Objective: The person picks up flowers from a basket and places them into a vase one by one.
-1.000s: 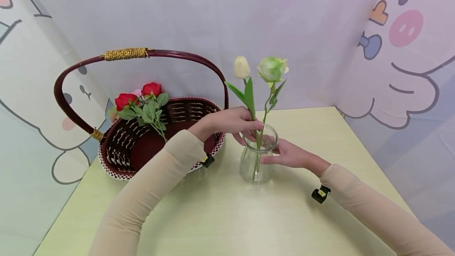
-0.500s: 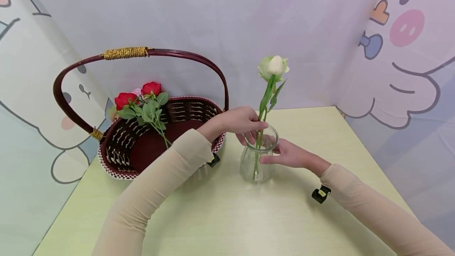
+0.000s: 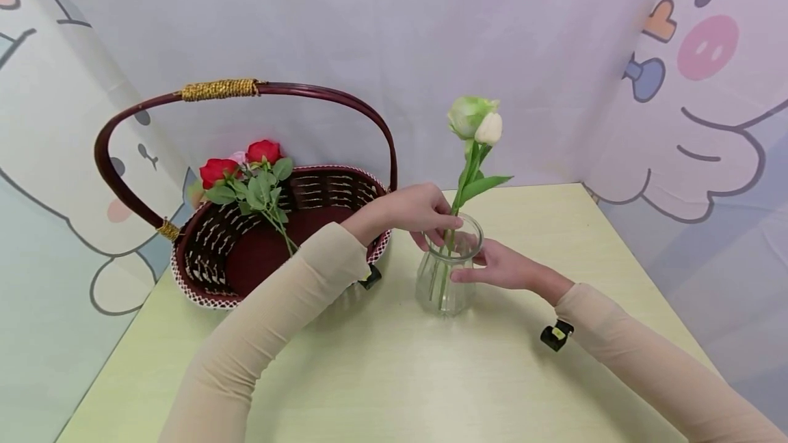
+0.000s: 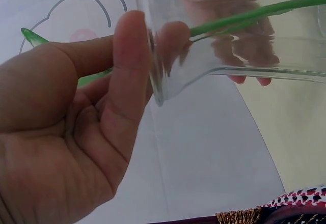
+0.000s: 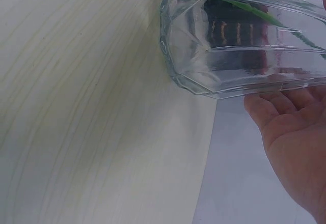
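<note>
A clear glass vase (image 3: 431,286) stands upright on the table, with two green stems reaching down inside it. Above its mouth rise a white tulip (image 3: 489,128) and a pale green rose (image 3: 468,115), the tulip bloom overlapping the rose at its lower right. My left hand (image 3: 420,212) pinches the tulip's stem at the vase rim; in the left wrist view the left hand's (image 4: 97,102) fingers partly hide the stem. From the right side, my right hand (image 3: 507,265) holds the vase, thumb in front and fingers behind the glass. The right wrist view shows its fingertips (image 5: 260,109) against the vase wall.
A dark woven basket (image 3: 243,299) with a tall arched handle (image 3: 320,91) stands left of the vase. Red roses (image 3: 218,173) and a pink bloom (image 3: 239,157) lean over its back left rim. A pale fabric backdrop (image 3: 523,39) borders the table (image 3: 425,374).
The tulip has swung right, from left of the pale green rose to in front of its lower right side. My left hand moved slightly right. My right hand stays on the vase.
</note>
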`<action>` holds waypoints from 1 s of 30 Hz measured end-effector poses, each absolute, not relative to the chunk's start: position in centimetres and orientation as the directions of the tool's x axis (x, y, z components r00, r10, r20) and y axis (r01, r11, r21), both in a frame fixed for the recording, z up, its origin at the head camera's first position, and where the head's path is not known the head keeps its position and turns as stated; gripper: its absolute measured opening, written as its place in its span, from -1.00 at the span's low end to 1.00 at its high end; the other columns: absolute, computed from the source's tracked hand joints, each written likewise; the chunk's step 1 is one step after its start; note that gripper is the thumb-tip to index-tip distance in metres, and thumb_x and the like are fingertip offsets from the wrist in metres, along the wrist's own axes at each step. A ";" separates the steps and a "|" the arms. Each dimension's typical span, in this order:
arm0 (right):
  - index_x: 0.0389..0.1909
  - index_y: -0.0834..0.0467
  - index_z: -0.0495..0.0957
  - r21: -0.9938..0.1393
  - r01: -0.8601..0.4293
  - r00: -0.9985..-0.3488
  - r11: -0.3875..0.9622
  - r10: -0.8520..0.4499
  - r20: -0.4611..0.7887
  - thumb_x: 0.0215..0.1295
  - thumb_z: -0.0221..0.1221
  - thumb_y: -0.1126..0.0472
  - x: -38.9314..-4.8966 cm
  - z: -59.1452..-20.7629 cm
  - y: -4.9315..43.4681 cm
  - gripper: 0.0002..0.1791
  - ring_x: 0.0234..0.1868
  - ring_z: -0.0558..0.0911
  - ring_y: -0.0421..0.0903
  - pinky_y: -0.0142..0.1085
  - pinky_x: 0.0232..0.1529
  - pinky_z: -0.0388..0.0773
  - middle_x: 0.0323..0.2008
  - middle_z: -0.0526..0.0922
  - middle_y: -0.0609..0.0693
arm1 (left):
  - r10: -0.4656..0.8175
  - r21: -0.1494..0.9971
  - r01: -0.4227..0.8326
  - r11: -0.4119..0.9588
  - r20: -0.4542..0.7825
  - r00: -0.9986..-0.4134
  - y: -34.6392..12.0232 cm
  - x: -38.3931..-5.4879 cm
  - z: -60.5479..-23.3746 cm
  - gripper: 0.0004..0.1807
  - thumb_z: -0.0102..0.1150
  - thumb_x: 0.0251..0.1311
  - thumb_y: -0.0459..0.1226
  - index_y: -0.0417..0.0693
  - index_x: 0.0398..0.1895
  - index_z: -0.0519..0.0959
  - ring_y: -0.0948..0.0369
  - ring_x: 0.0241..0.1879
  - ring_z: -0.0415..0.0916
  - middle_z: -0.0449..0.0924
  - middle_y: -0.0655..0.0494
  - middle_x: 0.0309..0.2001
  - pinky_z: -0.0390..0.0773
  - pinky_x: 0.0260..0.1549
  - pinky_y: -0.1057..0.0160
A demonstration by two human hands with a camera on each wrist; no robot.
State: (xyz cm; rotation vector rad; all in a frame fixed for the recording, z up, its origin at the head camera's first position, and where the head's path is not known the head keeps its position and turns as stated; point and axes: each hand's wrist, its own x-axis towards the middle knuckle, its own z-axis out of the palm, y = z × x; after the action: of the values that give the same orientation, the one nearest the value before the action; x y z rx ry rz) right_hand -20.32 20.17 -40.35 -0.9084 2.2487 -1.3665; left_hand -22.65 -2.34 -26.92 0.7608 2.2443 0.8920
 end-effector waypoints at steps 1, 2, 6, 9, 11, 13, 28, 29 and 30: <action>0.54 0.02 0.19 -0.882 -0.337 -0.731 0.330 -0.682 0.024 0.38 0.33 0.05 -20.3 -40.3 20.2 -0.20 0.42 0.37 -0.02 0.13 0.43 0.28 0.43 0.38 -0.07 | 0.688 0.741 0.285 0.608 -0.313 -0.655 -2.3 -22.6 -26.9 -0.69 0.14 0.49 -0.20 -0.32 -0.10 0.71 0.08 -0.27 0.75 0.75 -0.11 -0.28 0.77 -0.35 0.12; 0.55 0.02 0.18 -0.882 -0.336 -0.731 0.330 -0.682 0.023 0.38 0.33 0.05 -20.3 -40.3 20.2 -0.20 0.43 0.37 -0.02 0.14 0.43 0.28 0.43 0.38 -0.06 | 0.690 0.742 0.286 0.606 -0.311 -0.654 -2.3 -22.6 -26.9 -0.69 0.15 0.49 -0.21 -0.33 -0.09 0.71 0.10 -0.28 0.74 0.75 -0.11 -0.27 0.77 -0.35 0.12; 0.56 0.03 0.16 -0.882 -0.342 -0.726 0.324 -0.688 0.028 0.39 0.32 0.07 -20.4 -40.4 20.3 -0.19 0.43 0.36 -0.01 0.15 0.43 0.28 0.44 0.38 -0.03 | 0.696 0.745 0.294 0.599 -0.302 -0.651 -2.3 -22.4 -26.8 -0.74 0.18 0.46 -0.26 -0.33 -0.09 0.72 0.04 -0.21 0.72 0.74 -0.10 -0.26 0.77 -0.37 0.16; 0.56 0.05 0.16 -0.881 -0.348 -0.725 0.321 -0.688 0.036 0.39 0.32 0.08 -20.4 -40.5 20.3 -0.19 0.42 0.37 -0.01 0.15 0.42 0.30 0.43 0.39 -0.01 | 0.699 0.742 0.304 0.597 -0.295 -0.651 -2.4 -22.4 -26.8 -0.76 0.20 0.43 -0.28 -0.32 -0.12 0.73 0.00 -0.17 0.71 0.73 -0.08 -0.31 0.77 -0.39 0.20; 0.56 0.05 0.17 -0.881 -0.350 -0.724 0.318 -0.689 0.039 0.39 0.32 0.09 -20.4 -40.5 20.3 -0.20 0.41 0.39 -0.01 0.15 0.42 0.30 0.42 0.40 0.01 | 0.699 0.741 0.306 0.598 -0.295 -0.651 -2.4 -22.4 -26.8 -0.76 0.20 0.43 -0.29 -0.33 -0.14 0.73 -0.01 -0.17 0.71 0.72 -0.08 -0.33 0.77 -0.39 0.20; 0.55 0.04 0.18 -0.883 -0.350 -0.722 0.314 -0.691 0.040 0.39 0.32 0.09 -20.4 -40.6 20.3 -0.20 0.41 0.39 -0.01 0.16 0.41 0.30 0.42 0.41 0.00 | 0.703 0.741 0.310 0.595 -0.293 -0.648 -2.4 -22.4 -26.8 -0.76 0.21 0.43 -0.28 -0.33 -0.15 0.73 -0.01 -0.17 0.71 0.72 -0.08 -0.33 0.77 -0.39 0.19; 0.55 0.04 0.19 -0.879 -0.343 -0.729 0.331 -0.684 0.027 0.39 0.32 0.06 -20.3 -40.4 20.3 -0.20 0.44 0.34 -0.02 0.16 0.43 0.27 0.45 0.37 -0.01 | 0.728 0.740 0.327 0.588 -0.307 -0.613 -3.0 -22.3 -26.0 -0.73 0.20 0.45 -0.24 -0.31 -0.12 0.74 0.10 -0.20 0.70 0.72 -0.11 -0.22 0.77 -0.30 0.19; 0.55 0.05 0.18 -0.879 -0.344 -0.729 0.331 -0.684 0.027 0.39 0.32 0.06 -20.3 -40.4 20.3 -0.20 0.44 0.34 -0.01 0.16 0.43 0.27 0.45 0.36 0.02 | 0.727 0.742 0.322 0.587 -0.309 -0.613 -3.1 -22.3 -25.8 -0.72 0.19 0.45 -0.24 -0.32 -0.10 0.74 0.09 -0.16 0.70 0.72 -0.11 -0.19 0.77 -0.29 0.20; 0.56 0.07 0.17 -0.878 -0.346 -0.729 0.332 -0.684 0.028 0.39 0.32 0.06 -20.3 -40.4 20.3 -0.18 0.45 0.34 0.00 0.16 0.43 0.27 0.46 0.34 0.05 | 0.727 0.744 0.322 0.586 -0.308 -0.613 -3.3 -22.3 -25.6 -0.71 0.19 0.45 -0.23 -0.32 -0.07 0.73 0.07 -0.12 0.70 0.73 -0.09 -0.17 0.77 -0.28 0.21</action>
State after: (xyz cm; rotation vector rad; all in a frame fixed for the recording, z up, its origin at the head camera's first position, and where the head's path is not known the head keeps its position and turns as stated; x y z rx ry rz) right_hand -20.32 20.26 -40.37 -0.9152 2.2556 -1.3564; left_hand -22.28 -3.26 -25.63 0.8299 2.2091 0.8716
